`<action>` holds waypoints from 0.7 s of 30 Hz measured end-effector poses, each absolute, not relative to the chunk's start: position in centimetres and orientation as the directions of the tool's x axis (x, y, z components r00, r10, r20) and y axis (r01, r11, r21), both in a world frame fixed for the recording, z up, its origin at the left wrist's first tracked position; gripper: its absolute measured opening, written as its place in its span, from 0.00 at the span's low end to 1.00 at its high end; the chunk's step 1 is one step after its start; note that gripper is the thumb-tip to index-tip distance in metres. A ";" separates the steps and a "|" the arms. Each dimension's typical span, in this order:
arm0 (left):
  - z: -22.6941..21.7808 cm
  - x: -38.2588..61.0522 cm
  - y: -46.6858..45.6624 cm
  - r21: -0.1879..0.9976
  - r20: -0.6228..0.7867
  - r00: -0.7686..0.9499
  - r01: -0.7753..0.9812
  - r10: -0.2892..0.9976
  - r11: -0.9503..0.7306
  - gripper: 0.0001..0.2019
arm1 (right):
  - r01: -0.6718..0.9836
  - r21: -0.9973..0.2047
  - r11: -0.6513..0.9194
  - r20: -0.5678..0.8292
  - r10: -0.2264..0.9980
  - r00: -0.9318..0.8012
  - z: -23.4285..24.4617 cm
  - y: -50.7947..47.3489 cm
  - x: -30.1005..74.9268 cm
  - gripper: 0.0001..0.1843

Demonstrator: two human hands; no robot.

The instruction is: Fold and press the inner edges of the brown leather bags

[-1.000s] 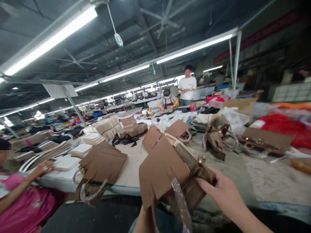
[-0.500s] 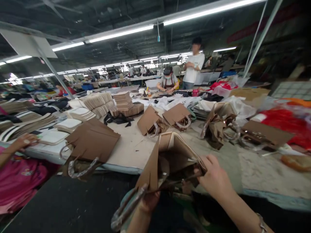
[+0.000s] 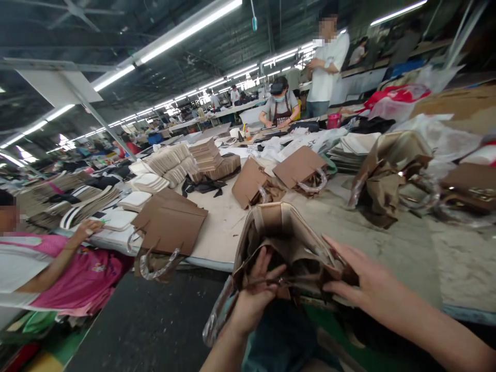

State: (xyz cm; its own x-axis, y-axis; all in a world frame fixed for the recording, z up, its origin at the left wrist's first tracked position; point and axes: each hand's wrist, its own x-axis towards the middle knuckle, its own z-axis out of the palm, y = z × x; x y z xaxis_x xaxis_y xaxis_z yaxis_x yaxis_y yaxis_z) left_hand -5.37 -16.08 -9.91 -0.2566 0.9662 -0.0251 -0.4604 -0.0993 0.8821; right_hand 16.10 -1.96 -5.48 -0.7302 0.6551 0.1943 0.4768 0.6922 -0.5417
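A brown handbag [image 3: 289, 217] stands with its mouth open toward me, showing a brown lining and a pale inner edge. My left hand [image 3: 258, 289] is at the near rim, its fingers reaching into the mouth and its thumb lower, with the rim between them. On the other side my right hand [image 3: 368, 284] grips the right edge, fingertips partly hidden behind the material. A handle wrapped in clear plastic [image 3: 219, 310] hangs by my left forearm. The bag's underside is out of sight.
More brown bags lie on the table [image 3: 217, 222], one at its left edge [image 3: 170, 219] and a crumpled one [image 3: 391, 175] at right. Stacks of beige pieces [image 3: 170, 163] stand behind. A co-worker in pink [image 3: 85, 274] sits left; two people [image 3: 327, 72] are across the table.
My left hand has moved from under the bag up to its near rim, fingers now inside. The bag's mouth has turned toward me. The view has tilted and shifted.
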 end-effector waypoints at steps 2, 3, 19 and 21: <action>-9.5 -6.9 -13.4 0.877 0.016 -0.173 -0.470 0.985 -0.097 0.36 | 0.536 -0.472 0.700 0.268 0.693 -0.669 -5.6 -2.1 16.7 0.33; -9.5 -7.5 -12.0 0.884 0.013 -0.132 -0.462 0.991 -0.073 0.34 | 0.570 -0.434 0.697 0.296 0.708 -0.641 -5.8 -2.4 17.0 0.31; -5.3 -9.0 -11.2 0.697 0.364 -0.438 0.714 0.822 0.071 0.37 | 0.671 -0.321 0.668 0.146 0.735 -0.662 -3.7 -0.6 20.5 0.33; -5.4 -8.6 -9.1 0.698 0.194 -0.401 0.697 0.895 0.161 0.37 | 0.616 -0.305 0.726 0.249 0.685 -0.684 -1.1 -0.5 19.8 0.29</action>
